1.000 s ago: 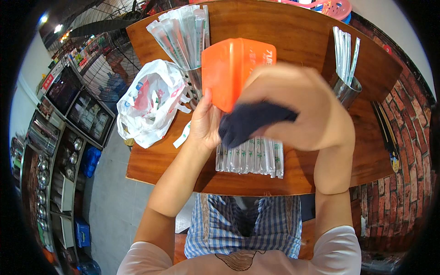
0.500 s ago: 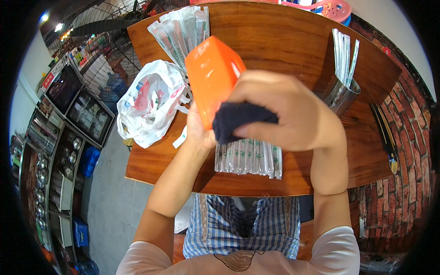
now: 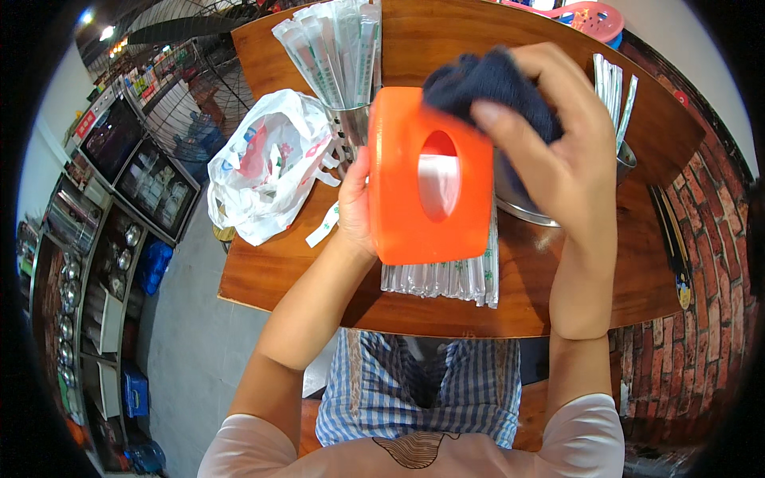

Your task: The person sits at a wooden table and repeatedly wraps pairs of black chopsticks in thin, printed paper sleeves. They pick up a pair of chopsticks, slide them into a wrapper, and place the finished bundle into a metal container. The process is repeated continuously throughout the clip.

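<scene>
Turned since half a second ago, the orange box (image 3: pixel 401 179) now shows its oval hole to the camera, and the dark cloth (image 3: pixel 506 89) has gone from the box's near end to its far right corner. Box and cloth are both held up over the counter (image 3: pixel 641 283), the box in front of a row of wrapped packets (image 3: pixel 438 280).

Wiping the outside of the box looks like the step in hand. Fingers of the left hand (image 3: pixel 358 209) grip the box along its left side; those of the right hand (image 3: pixel 572 151) pinch the bunched cloth, thumb on the near side. Judging from this pose, the next move calls for a firm left hold while the cloth presses along the faces around the hole, its loose folds kept from catching on the rim.

Motion blurs the cloth and right thumb, so whether the cloth presses on the corner or just passes over it is hard to tell. Most of the left fingers are hidden behind the box, and the pale patch within the hole cannot be identified. Right hand and box also cover much of a round metal thing (image 3: pixel 530 213) and the lower part of the wrapped sticks (image 3: pixel 610 92).
</scene>
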The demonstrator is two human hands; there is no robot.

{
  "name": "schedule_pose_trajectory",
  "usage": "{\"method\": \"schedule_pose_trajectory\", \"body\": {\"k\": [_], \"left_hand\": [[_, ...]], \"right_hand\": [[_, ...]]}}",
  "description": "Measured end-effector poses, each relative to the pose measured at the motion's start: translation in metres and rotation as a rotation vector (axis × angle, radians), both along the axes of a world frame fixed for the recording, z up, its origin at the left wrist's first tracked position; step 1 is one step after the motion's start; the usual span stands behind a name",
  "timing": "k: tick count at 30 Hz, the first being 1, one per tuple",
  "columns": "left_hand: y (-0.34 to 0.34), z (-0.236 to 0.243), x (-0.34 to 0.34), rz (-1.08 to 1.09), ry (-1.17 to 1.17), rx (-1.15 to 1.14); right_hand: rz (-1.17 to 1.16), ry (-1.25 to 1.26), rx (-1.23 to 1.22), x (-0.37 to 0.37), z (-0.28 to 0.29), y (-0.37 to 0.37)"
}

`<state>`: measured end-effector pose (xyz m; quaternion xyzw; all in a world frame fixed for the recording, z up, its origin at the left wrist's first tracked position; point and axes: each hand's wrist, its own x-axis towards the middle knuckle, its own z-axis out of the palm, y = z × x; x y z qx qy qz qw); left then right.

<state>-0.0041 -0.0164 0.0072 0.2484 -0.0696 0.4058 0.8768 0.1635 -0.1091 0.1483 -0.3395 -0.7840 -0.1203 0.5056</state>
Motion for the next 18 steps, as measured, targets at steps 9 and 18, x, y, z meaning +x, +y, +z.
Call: {"method": "schedule_pose_trajectory", "body": {"k": [9,18], "left_hand": [[-0.001,-0.005,-0.008,0.003,0.084,-0.042],[0.004,0.005,-0.004,-0.030,-0.033,-0.062]], "right_hand": [[-0.160,-0.341,0.127,-0.022,-0.023,0.021],[0.384,-0.566,-0.475,-0.018,-0.023,-0.026]]}}
